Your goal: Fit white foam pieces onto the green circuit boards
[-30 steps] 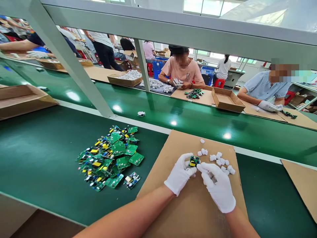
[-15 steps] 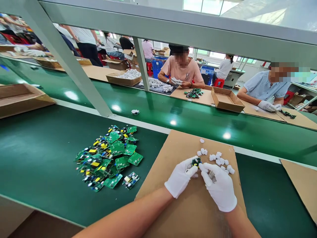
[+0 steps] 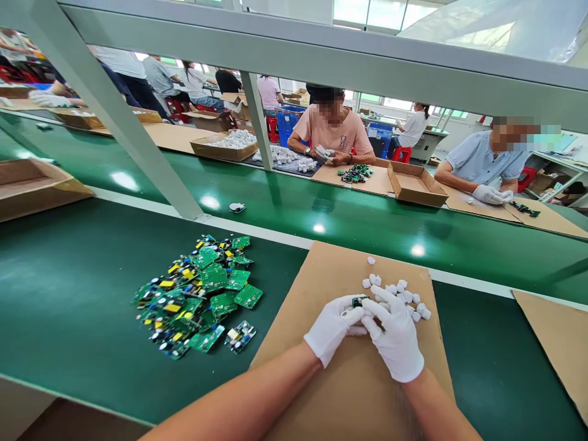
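My left hand point(image 3: 331, 326), in a white glove, is closed on a small green circuit board point(image 3: 359, 301) over the cardboard sheet point(image 3: 316, 392). My gloved right hand point(image 3: 395, 335) meets it from the right, its fingers bent over the board and touching the left fingertips. Most of the board is covered by the fingers, and whatever the right fingers pinch is hidden. Just beyond the right hand lie several small white pieces point(image 3: 407, 296) on the cardboard. To the left, a heap of green circuit boards point(image 3: 214, 278) with yellow and blue parts rests on the dark green bench.
One loose board point(image 3: 240, 336) lies beside the heap. A grey metal frame post point(image 3: 133, 116) and crossbar stand in front. Past the green belt point(image 3: 285, 205), which carries a small white part point(image 3: 237, 208), two co-workers sit by an open cardboard box point(image 3: 416, 182).
My right hand has moved left and closed in on the board, now covering more of it. The view has shifted slightly. My left hand keeps hold of the board.
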{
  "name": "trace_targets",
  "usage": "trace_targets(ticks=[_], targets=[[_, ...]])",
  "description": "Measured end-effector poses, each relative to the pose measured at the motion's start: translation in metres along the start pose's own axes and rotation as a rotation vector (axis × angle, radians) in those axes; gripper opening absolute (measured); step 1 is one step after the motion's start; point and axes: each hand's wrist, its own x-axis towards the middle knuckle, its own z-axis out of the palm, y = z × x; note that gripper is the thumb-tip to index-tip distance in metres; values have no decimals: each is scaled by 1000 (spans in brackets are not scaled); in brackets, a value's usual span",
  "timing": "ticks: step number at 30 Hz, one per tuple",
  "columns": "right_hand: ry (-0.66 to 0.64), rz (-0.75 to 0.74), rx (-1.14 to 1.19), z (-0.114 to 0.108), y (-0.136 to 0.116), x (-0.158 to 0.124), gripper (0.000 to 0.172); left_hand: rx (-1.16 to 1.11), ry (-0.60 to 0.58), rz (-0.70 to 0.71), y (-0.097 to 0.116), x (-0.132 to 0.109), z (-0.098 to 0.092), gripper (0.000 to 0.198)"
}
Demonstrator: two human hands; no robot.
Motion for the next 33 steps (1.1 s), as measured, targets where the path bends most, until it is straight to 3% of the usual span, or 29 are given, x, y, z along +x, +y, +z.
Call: trace_targets(ticks=[3,8,14,17,19,22,25,28,33], targets=[[-33,-13,112,-1,2,0,43,-76,-33,-10,0,1,-1,28],[57,-55,-34,-2,3,-1,21,-100,-30,-58,-1,0,2,40],[100,-167,-15,0,-6,0,25,75,21,18,-3,-1,5,31],[0,-57,165,-3,-7,0,30,29,-42,-5,-1,-1,4,29],[-116,80,391,-6,-6,0,41,10,-69,-30,2,-2,3,29],[-155,287,665,-7,-4,-2,57,52,-54,-71,6,-4,4,35],[-221,407,686,-3,-3,-3,60,56,-7,-69,7,-3,5,39],[-334,481,628,-1,-1,-3,52,-1,-21,-99,6,-2,5,33],[-320,506,683,-6,0,-2,43,-109,-113,-124,7,-4,6,33]])
